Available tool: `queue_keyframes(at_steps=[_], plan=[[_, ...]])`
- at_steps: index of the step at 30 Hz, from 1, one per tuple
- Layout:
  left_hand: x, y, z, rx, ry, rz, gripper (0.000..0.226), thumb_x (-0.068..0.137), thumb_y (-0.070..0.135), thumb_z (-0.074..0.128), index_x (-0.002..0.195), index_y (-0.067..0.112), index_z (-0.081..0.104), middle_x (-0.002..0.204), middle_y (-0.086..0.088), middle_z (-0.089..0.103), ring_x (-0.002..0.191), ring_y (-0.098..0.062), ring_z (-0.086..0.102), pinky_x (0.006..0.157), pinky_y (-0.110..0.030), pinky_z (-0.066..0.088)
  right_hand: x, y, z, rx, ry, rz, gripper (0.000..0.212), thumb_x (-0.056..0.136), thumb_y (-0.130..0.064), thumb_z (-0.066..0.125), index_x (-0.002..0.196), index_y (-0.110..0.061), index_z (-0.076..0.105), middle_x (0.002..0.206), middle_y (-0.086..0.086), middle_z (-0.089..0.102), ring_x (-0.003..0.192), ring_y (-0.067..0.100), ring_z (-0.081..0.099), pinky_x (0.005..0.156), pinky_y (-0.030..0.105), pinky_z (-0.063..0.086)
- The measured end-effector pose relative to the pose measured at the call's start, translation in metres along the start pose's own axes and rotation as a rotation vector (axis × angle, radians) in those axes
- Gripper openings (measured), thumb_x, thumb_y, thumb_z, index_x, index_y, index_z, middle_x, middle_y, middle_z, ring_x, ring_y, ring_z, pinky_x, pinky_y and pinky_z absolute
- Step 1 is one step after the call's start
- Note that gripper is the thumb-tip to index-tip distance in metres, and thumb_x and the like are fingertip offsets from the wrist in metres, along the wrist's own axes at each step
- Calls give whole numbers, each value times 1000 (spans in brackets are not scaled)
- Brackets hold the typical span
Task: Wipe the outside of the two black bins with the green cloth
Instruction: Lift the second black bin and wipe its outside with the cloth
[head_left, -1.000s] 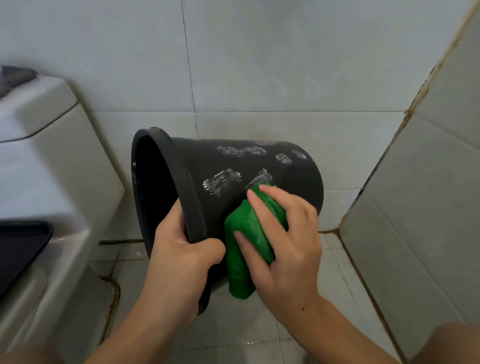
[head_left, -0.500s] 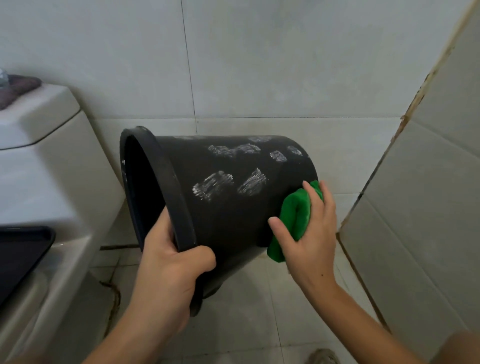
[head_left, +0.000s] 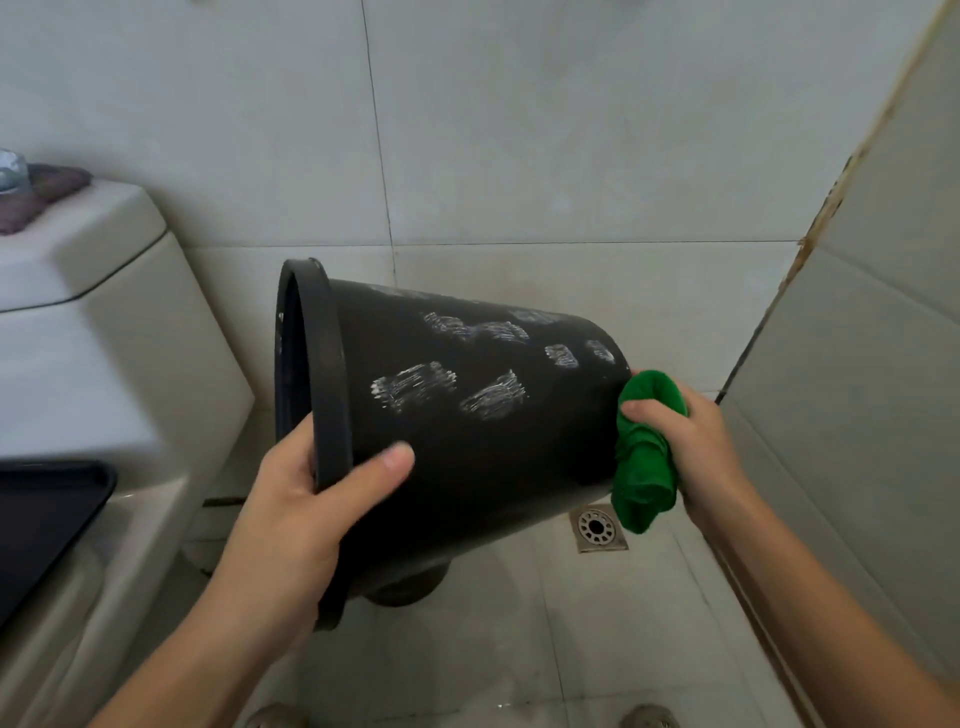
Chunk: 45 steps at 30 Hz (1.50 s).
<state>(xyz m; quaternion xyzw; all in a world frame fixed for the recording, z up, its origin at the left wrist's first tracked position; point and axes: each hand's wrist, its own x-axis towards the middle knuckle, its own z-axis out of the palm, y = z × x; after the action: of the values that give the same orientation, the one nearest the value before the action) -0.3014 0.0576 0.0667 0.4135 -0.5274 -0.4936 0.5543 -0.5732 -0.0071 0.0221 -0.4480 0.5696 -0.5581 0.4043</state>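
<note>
Black plastic fills the middle of the view: a bin (head_left: 467, 441) held off the floor and tipped on its side, its open mouth facing left and its base pointing right. Pale scuffed patches (head_left: 413, 385) mark its upper wall. The left hand (head_left: 311, 499) grips the rim at the lower part of the mouth, fingers inside and the thumb pressed flat on the outer wall. The right hand (head_left: 685, 441) is curled tightly round a bunched green cloth (head_left: 644, 457), holding it against the edge of the bin's base; the lower end of the cloth hangs below the hand. Only this one bin can be made out; a dark rounded shape shows just under its lower side, too hidden to identify. A metal floor drain (head_left: 597, 529) sits in the tiled floor (head_left: 519, 649) below the cloth. To the left stands a white toilet tank (head_left: 93, 322) with a dark purple rag (head_left: 47, 195) on its lid, and a black tray-like edge (head_left: 47, 509) shows at the far left. Grey tiled walls (head_left: 519, 130) close off the corner behind and to the right
</note>
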Motion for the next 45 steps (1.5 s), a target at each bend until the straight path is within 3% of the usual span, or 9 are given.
queue_keyframes(at_steps=[5,11,19,25,27,31,35,41,45], plan=[[6,1,6,36,34,30,26,81,26,56,88,42,75,100,9,76,94,-7,71,71,-13,52,-5,8,4,-23,73,45,15,83,-1,65,75,-13,62,54,-6,59,55,16,57,50,25,48],[18,26,-24,10,-140,-39,55,62,-12,58,93,29,77,96,-2,77,83,-14,73,62,-19,57,-11,-12,-10,95,40,-8,19,63,-21,66,81,-15,67,71,7,63,64,21,61,62,35,50],[23,18,-11,-59,-52,-195,38,68,7,59,103,16,70,96,-5,77,81,-18,74,62,-23,58,-17,9,10,50,77,27,17,83,1,64,87,-15,67,72,1,64,67,17,60,52,22,50],[22,8,-6,-110,-33,-285,43,55,-2,66,91,20,74,95,-10,76,77,-22,74,58,-25,58,-13,20,11,-112,215,-45,22,83,-13,73,101,-21,64,87,-8,65,79,6,63,68,23,49],[21,6,-5,-112,-22,-257,46,54,-4,63,92,20,74,95,-11,76,78,-23,74,59,-27,58,-13,23,16,-188,317,-120,31,81,-24,77,108,-24,60,92,-15,61,80,-5,59,70,15,47],[17,5,-2,-114,-17,-239,44,56,0,55,90,21,74,93,-11,76,77,-25,73,59,-29,57,-23,26,25,-535,389,-453,49,80,-45,65,122,-20,64,116,-6,62,106,11,56,90,17,39],[14,4,0,-140,-10,-254,43,52,-2,53,84,18,74,88,-14,74,70,-26,71,54,-30,57,-41,24,36,-795,193,-963,50,87,-43,63,123,-9,66,124,9,63,112,23,59,101,26,41],[10,12,-1,-210,-29,-240,45,49,-9,54,81,15,75,88,-14,75,70,-26,72,57,-30,59,-12,13,12,-650,328,-520,61,83,-57,50,130,-21,61,125,1,61,112,25,57,92,29,40],[10,11,4,-216,-14,-261,45,66,-18,42,82,12,72,84,-14,74,65,-25,71,53,-28,58,-41,17,35,-832,205,-838,53,89,-49,54,130,-16,62,127,5,62,112,23,56,96,23,36]])
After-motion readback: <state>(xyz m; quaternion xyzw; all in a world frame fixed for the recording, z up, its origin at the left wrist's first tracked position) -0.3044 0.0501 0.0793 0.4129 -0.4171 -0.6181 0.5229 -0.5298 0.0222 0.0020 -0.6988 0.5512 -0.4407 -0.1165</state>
